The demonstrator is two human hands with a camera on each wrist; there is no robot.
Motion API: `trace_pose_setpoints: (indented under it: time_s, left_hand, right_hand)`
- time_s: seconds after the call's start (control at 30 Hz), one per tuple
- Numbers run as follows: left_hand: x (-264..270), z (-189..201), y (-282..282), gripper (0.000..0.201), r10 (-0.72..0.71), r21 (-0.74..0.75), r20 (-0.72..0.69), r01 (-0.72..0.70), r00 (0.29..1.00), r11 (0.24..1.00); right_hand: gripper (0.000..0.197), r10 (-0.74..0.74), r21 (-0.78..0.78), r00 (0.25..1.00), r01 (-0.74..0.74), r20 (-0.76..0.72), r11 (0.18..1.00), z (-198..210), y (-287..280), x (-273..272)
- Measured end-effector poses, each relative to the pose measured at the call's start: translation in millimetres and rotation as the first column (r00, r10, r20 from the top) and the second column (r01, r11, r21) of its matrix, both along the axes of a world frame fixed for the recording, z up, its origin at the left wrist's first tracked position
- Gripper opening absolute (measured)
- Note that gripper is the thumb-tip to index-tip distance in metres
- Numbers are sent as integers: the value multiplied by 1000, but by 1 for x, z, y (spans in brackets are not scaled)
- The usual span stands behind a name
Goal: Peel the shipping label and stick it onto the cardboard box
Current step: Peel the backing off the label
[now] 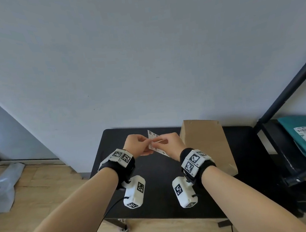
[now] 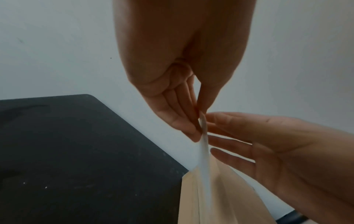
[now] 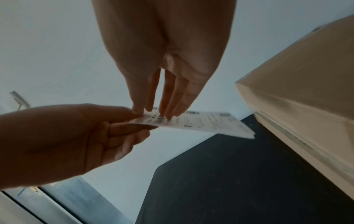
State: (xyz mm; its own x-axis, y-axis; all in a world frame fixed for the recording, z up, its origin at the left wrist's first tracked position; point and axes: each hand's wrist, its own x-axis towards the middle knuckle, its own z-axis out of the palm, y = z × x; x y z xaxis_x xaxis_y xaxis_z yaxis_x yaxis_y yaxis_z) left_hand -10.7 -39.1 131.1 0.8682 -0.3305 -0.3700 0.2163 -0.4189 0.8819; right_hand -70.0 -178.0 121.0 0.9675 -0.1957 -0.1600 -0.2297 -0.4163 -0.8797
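Note:
Both hands hold a white printed shipping label [image 1: 152,136] in the air above the black table [image 1: 153,176]. My left hand [image 1: 147,142] pinches its left end, thumb on top and fingers curled beneath, as the right wrist view shows for the left hand [image 3: 76,136] on the label [image 3: 201,123]. My right hand [image 1: 160,141] pinches the same end, its fingertips [image 3: 166,116] on the printed face. In the left wrist view the label [image 2: 204,151] shows edge-on between the left hand [image 2: 200,121] and right hand [image 2: 268,151]. The cardboard box [image 1: 206,144] stands just right of the hands.
A black shelf rack [image 1: 291,159] stands at the right with a teal mailer bag [image 1: 303,134] on it. A grey wall is close behind the table. Wooden floor and a grey plastic bag [image 1: 4,186] lie to the left. A cable [image 1: 108,210] hangs from my left wrist.

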Motion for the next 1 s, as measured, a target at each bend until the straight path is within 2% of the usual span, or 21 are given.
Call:
trace_pose_setpoints:
  time_s: [0.2,0.47,0.73,1.0]
  left_hand:
    - [-7,-2,-5,19,11,-24,-19,-11,1000,1000]
    - [-13,-1,-8,15,28,-46,-134,-34,991,998]
    - [-11,-5,-9,19,19,-57,-135,-27,991,998]
    - [-9,-10,-10,20,-47,-34,-103,43,994,998]
  right_hand:
    - [25,1,96,1000,-2,2,995,-4,-2,-8]
    - [26,10,100,999,-7,-32,995,-13,-9,-7]
    - [26,14,112,999,-8,-48,994,-20,-16,-6]
    - [27,57,181,995,-42,-76,983,-17,-20,-7]
